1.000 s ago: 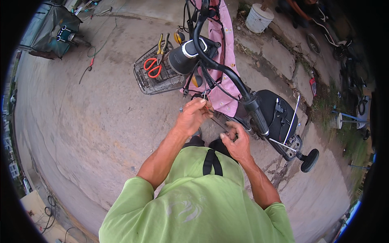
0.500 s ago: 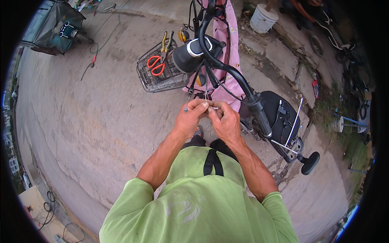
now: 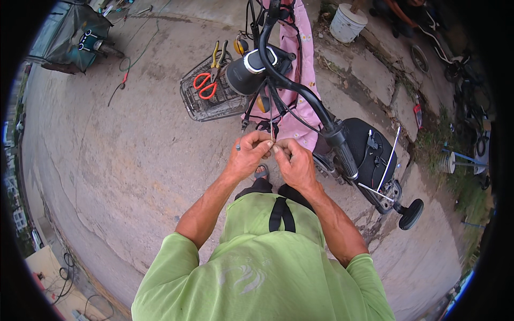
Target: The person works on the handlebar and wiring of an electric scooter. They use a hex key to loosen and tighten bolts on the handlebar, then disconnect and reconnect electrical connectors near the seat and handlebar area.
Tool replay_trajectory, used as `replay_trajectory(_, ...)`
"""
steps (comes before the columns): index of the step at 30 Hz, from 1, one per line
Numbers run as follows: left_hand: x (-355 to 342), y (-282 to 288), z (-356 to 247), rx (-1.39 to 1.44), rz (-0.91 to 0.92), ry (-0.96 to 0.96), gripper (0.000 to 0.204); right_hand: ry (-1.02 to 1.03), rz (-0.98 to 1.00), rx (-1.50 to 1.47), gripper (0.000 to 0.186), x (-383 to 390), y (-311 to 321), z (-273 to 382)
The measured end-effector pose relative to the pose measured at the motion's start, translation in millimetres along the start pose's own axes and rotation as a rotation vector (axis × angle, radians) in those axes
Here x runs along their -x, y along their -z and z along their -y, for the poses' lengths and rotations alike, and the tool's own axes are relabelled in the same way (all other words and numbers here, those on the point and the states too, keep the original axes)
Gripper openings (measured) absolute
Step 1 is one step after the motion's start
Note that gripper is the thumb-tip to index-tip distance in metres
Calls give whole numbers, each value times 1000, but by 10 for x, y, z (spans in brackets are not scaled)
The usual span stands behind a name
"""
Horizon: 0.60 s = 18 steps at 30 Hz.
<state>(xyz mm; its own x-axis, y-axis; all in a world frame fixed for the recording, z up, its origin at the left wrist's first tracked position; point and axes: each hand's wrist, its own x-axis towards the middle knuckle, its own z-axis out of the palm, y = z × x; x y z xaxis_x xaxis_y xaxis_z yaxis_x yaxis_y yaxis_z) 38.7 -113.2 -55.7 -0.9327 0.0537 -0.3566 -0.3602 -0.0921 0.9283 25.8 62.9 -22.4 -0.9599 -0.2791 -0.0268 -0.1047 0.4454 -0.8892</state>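
My left hand [image 3: 249,156] and my right hand [image 3: 293,163] meet below the scooter's handlebar [image 3: 308,97], fingertips pinched on a thin wire [image 3: 271,127] that hangs from the front of the scooter. What exactly lies between the fingertips is too small to make out. Just beyond them are a black headlamp housing [image 3: 241,76], an amber indicator lamp [image 3: 263,104] and a pink flowered cover [image 3: 298,128]. Red-handled scissors [image 3: 208,90] and yellow-handled pliers [image 3: 215,60] lie in the wire basket [image 3: 196,112] to the left.
A black padded seat [image 3: 358,150] with white rods and a mirror [image 3: 412,213] is at right. A white bucket [image 3: 347,26], another person [image 3: 409,16] and bike parts stand at upper right. A covered vehicle [image 3: 72,40] and a cable [image 3: 124,81] are at upper left.
My right hand has moved up and left to join my left hand at the wire. Since half a second ago both hands have dropped slightly, with the wire still between the fingers.
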Motion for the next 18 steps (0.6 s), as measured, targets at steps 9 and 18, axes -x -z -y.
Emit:
replay_trajectory(9,-8,31,-32,-154,-4,-154,10,-163,124,-211,21,-138,63,0)
replay_trajectory(18,-48,-158,45,497,-33,10,8,-50,110,-130,22,-193,-34,-138)
